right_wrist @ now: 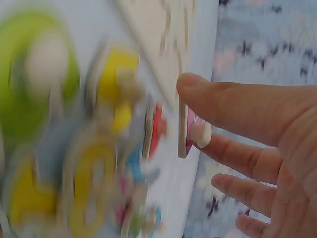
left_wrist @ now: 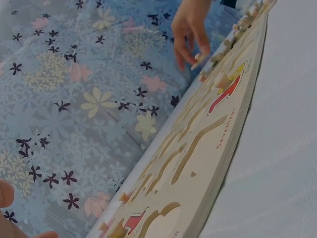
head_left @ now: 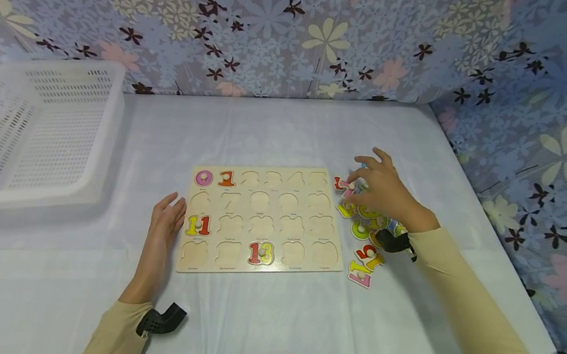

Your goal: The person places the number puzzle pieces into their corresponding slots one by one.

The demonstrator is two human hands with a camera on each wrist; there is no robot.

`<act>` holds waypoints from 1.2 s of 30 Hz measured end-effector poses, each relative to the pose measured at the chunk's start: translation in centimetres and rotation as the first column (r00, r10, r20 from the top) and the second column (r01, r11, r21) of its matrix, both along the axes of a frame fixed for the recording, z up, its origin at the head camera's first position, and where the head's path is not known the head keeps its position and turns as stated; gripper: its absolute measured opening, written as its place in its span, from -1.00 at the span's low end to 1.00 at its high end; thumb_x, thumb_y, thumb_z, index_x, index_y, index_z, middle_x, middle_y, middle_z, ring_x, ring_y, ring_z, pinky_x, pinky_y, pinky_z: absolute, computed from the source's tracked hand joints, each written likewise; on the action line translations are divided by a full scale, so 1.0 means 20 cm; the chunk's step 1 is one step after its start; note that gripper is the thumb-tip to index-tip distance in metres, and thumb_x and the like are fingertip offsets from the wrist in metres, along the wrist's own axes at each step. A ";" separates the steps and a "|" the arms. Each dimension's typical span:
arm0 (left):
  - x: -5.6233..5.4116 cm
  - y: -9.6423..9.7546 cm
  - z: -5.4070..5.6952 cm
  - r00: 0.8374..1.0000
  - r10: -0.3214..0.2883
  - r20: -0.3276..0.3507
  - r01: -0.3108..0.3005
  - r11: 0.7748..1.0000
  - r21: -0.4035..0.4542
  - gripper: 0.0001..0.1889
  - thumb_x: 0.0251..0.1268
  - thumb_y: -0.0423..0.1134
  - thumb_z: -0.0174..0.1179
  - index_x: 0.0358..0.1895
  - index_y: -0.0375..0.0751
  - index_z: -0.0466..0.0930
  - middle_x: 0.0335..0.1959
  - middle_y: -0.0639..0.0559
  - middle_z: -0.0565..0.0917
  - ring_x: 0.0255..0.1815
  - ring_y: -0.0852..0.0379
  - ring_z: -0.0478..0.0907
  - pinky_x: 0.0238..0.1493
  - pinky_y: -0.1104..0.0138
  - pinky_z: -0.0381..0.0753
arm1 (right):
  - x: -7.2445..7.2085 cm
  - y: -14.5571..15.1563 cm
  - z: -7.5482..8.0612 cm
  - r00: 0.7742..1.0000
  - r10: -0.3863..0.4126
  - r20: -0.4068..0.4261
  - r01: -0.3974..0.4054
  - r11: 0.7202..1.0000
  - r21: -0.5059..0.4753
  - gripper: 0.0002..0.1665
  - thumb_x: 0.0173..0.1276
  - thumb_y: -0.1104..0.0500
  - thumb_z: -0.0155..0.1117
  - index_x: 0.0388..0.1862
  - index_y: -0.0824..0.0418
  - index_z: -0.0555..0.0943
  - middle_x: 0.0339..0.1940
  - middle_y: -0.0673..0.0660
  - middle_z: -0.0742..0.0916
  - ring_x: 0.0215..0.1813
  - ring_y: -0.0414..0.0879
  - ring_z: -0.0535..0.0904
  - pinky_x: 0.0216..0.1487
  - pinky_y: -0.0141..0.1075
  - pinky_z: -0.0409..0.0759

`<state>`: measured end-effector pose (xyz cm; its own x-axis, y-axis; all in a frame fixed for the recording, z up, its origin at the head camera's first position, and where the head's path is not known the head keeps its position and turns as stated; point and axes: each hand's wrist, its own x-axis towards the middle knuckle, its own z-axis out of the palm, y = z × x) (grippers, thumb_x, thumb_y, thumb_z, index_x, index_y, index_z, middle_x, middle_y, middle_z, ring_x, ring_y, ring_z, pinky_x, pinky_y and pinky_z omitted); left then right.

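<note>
A wooden number puzzle board (head_left: 240, 270) lies on the table, with the pink 0 (head_left: 203, 178), orange 1 (head_left: 227, 179), 11 (head_left: 198, 225) and 13 (head_left: 260, 253) in recesses. My left hand (head_left: 167, 223) rests by the board's left edge, fingers loosely extended; part of it shows in the left wrist view. Above the pile of loose pieces, my right hand (head_left: 385, 190) pinches a pink puzzle piece (right_wrist: 190, 124) between thumb and forefinger. Its pale knob (right_wrist: 200, 134) faces the palm, and the other fingers are spread. Which number it is, I cannot tell.
Loose number pieces (head_left: 360, 230) lie right of the board, some overlapping; several sit lower down, including a pink-and-yellow piece (head_left: 359, 274). A white perforated basket (head_left: 102, 143) stands at the left. White cloth (head_left: 279, 129) covers the table, and flowered fabric hangs behind and to the right.
</note>
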<state>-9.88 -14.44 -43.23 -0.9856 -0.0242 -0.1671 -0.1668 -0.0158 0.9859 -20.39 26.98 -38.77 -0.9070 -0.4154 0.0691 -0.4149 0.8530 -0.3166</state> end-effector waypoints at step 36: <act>-0.01 -0.02 0.00 0.999 -0.029 -0.032 0.029 1.000 0.007 -0.37 0.54 0.03 -0.28 0.52 -0.15 -0.14 0.53 -0.05 0.00 0.50 0.18 0.01 0.45 0.31 -0.04 | -0.08 -1.06 -0.11 0.949 0.313 0.047 -0.317 0.942 0.109 -0.61 0.13 -0.15 0.48 -0.16 0.01 0.68 0.36 0.12 0.45 0.53 0.16 -0.12 0.39 0.10 0.13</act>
